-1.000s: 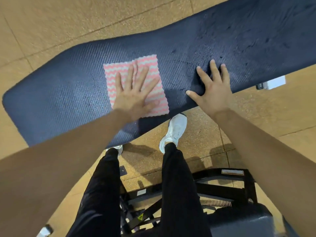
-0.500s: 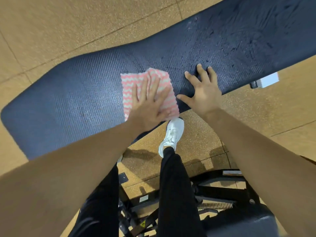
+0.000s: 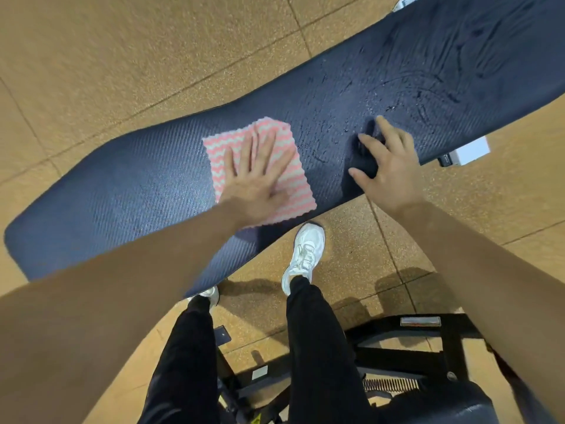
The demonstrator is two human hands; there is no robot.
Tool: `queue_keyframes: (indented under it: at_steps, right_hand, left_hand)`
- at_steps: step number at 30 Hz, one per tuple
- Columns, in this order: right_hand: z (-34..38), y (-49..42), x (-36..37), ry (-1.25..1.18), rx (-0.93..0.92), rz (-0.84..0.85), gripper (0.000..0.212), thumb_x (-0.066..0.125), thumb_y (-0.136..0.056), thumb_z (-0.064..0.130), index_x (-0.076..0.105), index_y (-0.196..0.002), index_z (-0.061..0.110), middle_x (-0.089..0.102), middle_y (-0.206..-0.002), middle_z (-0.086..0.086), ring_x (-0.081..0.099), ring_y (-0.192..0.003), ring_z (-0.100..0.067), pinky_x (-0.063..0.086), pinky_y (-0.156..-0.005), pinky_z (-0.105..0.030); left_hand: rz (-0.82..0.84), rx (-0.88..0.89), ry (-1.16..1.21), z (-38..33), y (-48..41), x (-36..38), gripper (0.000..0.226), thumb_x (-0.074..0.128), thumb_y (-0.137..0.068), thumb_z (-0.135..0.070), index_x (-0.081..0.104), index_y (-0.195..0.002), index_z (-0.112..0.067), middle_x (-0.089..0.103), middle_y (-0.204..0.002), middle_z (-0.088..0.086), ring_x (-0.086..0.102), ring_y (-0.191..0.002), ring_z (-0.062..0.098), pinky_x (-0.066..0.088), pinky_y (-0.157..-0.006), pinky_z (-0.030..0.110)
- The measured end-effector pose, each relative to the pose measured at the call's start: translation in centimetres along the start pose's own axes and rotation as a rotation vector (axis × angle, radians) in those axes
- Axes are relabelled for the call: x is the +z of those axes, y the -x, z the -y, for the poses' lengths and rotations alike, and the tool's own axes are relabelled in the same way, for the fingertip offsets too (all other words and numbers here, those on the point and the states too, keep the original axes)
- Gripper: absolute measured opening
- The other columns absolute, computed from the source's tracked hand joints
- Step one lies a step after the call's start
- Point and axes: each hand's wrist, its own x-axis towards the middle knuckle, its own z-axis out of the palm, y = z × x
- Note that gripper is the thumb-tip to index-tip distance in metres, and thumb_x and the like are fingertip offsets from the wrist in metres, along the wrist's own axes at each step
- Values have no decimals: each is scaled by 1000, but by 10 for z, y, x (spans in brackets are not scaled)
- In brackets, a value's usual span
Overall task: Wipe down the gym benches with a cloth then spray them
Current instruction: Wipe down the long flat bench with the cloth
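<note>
At the middle of the bench (image 3: pixel 122 185), close to its near edge, the pink-and-white zigzag cloth (image 3: pixel 296 175) lies flat on the dark pad, with one corner just over that edge. The left hand (image 3: pixel 260 175) presses down on it, palm flat and fingers straight and spread, clamped on nothing. Just beside it, toward the bench's right end, the right hand (image 3: pixel 388 166) rests on the pad by the near edge, fingers apart and holding nothing; it seems to serve as a brace.

Wet streaks (image 3: pixel 443 71) and smears cover the pad from the cloth to the right end, which suggests that stretch has been wiped. The left end looks dry and unmarked, so it probably remains to be done. I judge the wiping to be roughly midway on this bench. No spray bottle is in view, so the spraying step appears not yet begun.

White shoes (image 3: pixel 305 252) stand on the tan floor (image 3: pixel 122 56) below the near edge.
</note>
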Motion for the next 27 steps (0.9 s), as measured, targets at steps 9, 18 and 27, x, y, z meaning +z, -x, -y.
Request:
queue_keyframes:
  at_steps: [9,18,27]
  right_hand:
    - [-36,-21,-15,16,190,110,107,70,-79,69,20,-161,22,11,-170,2,4,-156,-29,13,-127,-49]
    - [-35,-25,-25,48,176,194,104,70,-82,65,17,-162,23,8,-171,3,1,-156,-29,17,-126,-49]
    - [-34,-29,-30,120,205,247,103,64,-83,69,12,-162,29,4,-171,8,-1,-156,-26,22,-125,-47]
  left_hand:
    - [-26,-237,140,-18,-92,-55,84,26,-93,-81,-16,-158,-47,-30,-167,4,-29,-152,38,-15,-117,68]
    - [31,22,-12,-70,-27,1,88,27,-94,-78,-19,-158,-40,-31,-166,12,-29,-150,45,-12,-117,71]
    - [-111,152,-84,-76,-11,22,80,35,-95,-77,16,-163,-39,-1,-173,8,-1,-157,43,-3,-120,66]
